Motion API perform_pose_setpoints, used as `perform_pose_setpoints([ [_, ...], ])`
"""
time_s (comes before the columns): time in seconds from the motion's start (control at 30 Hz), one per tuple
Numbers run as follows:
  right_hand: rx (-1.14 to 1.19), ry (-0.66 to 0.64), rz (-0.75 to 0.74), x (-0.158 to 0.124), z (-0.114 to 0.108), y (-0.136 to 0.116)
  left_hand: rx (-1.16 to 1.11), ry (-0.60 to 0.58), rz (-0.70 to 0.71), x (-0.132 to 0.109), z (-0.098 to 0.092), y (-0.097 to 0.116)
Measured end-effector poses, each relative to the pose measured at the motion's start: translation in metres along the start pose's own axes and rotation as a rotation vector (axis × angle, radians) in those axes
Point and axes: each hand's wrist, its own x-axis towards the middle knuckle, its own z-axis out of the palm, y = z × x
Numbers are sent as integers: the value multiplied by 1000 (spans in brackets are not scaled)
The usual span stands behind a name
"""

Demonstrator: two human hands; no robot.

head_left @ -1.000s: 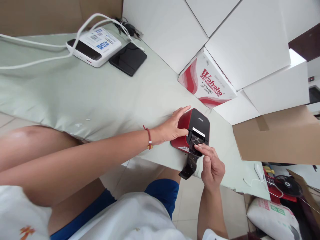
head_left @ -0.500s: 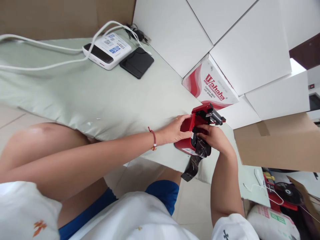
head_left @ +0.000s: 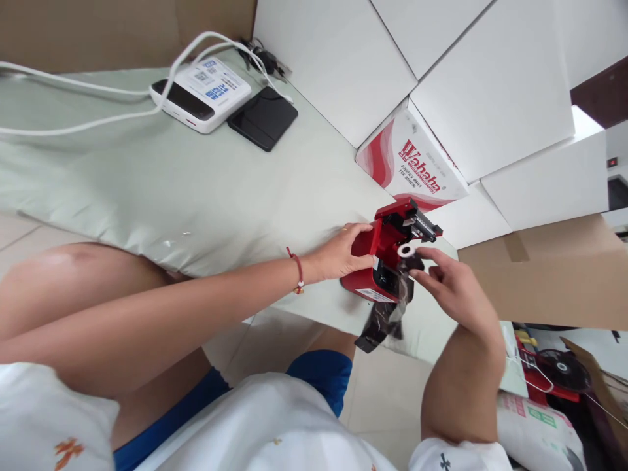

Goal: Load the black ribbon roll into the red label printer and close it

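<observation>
A red label printer (head_left: 363, 281) stands on the cloth-covered bench with its lid (head_left: 393, 210) swung up. My left hand (head_left: 338, 254) grips the printer's near side, thumb and fingers apart around the wall. Just outside the opening, my right hand (head_left: 456, 282) pinches a small dark roll (head_left: 413, 263) with a white core between thumb and fingers. From the roll a strip of black film (head_left: 377, 326) trails down past the printer's labelled end and over the bench edge. The red inside of the printer is partly visible behind the roll.
A white power bank (head_left: 220, 95) with cables, a black phone (head_left: 263, 119) and keys (head_left: 267, 62) lie at the far left. A red-and-white Wahaha carton (head_left: 412, 160) stands behind the printer. Brown cardboard (head_left: 549, 281) rises at right, near a disc-topped red object (head_left: 562, 369).
My right hand has come out of the printer to the right, bringing the dark roll with its white core into sight. My left hand stays on the printer.
</observation>
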Motion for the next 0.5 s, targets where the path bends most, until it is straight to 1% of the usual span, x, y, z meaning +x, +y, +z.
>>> perform_pose_setpoints([
  [0.1, 34, -31, 125, -39, -28, 19, -40, -12, -68, -1, -1, 7],
  [0.17, 3, -98, 210, -53, -34, 40, -54, -16, -95, -1, -2, 11],
  [0.2, -21, -142, 240, -54, -32, 52, -60, -16, -101, -1, -2, 12],
  [0.27, -68, -218, 283, -50, -19, 75, -66, -14, -108, 0, -1, 13],
  [0.3, -77, -234, 296, -46, -9, 85, -65, -14, -107, 0, -1, 13],
  [0.37, -80, -220, 315, -38, 12, 99, -59, -14, -103, 0, 0, 13],
  [0.43, -70, -177, 314, -33, 31, 103, -58, -16, -106, -1, 0, 12],
  [0.5, -42, -137, 291, -31, 48, 100, -62, -17, -113, -1, 1, 11],
])
